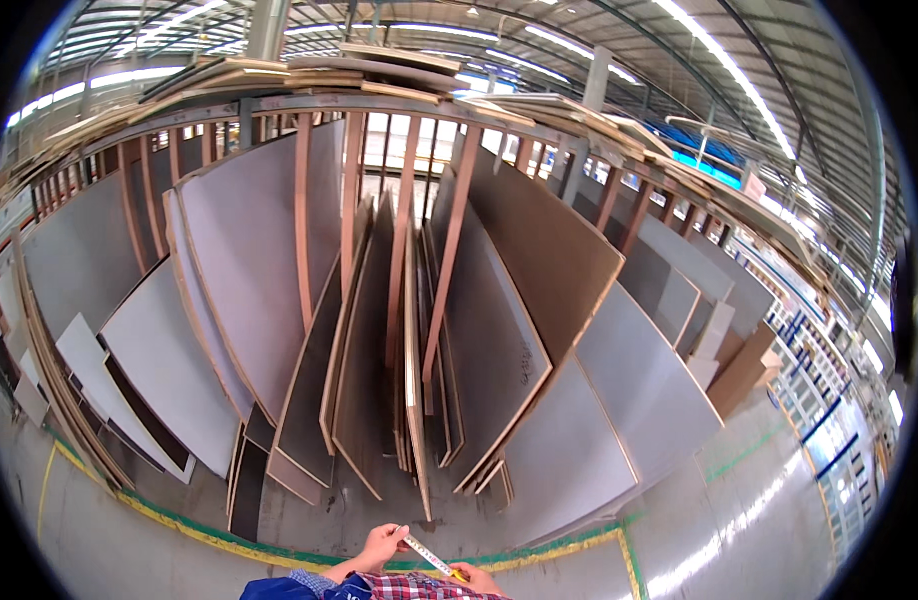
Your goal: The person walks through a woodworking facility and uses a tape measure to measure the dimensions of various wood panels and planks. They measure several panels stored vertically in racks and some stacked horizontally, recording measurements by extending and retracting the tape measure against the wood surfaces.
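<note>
Low in the head view, my left hand pinches the free end of a tape measure's pale blade. The short stretch of tape measure slants down to my right hand. My right fingers are closed around its case, of which only a bit of yellow shows. Both hands are in front of my body, above the floor. Beyond them, large flat panels stand on edge in a rack, apart from my hands.
Reddish-brown uprights divide the panels, and more boards lie flat on top of the rack. Panel corners jut toward me. Yellow and green lines run along the grey floor. White slatted racks stand at the right.
</note>
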`<move>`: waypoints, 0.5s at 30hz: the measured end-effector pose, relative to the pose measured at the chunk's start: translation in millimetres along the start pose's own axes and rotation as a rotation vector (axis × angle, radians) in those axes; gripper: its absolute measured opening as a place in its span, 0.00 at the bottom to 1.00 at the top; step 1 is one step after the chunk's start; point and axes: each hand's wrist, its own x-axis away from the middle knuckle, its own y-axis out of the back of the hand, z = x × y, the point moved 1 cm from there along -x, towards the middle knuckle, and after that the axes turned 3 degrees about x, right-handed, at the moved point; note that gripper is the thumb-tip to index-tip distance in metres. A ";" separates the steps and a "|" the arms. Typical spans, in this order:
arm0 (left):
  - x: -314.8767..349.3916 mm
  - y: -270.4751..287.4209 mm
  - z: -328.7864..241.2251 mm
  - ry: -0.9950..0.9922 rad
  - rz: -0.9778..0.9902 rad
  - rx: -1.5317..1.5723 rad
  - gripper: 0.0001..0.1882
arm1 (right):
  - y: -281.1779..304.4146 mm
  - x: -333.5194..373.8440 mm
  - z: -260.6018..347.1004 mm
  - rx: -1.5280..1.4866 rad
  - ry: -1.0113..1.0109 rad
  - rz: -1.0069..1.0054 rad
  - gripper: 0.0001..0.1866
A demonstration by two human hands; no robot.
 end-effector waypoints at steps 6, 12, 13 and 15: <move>6.5 4.1 -54.9 -0.264 -0.205 0.098 0.11 | 87.5 5.0 82.3 0.223 0.015 0.121 0.24; 24.1 41.4 -166.1 -0.590 -0.229 0.136 0.10 | 164.0 -35.7 151.9 0.373 0.072 0.124 0.19; 27.8 43.8 -192.8 -0.640 -0.209 0.097 0.10 | 170.1 -40.4 179.9 0.360 0.057 0.127 0.18; 32.4 44.4 -248.4 -0.718 -0.173 0.047 0.11 | 181.2 -58.0 224.3 0.448 0.208 0.074 0.17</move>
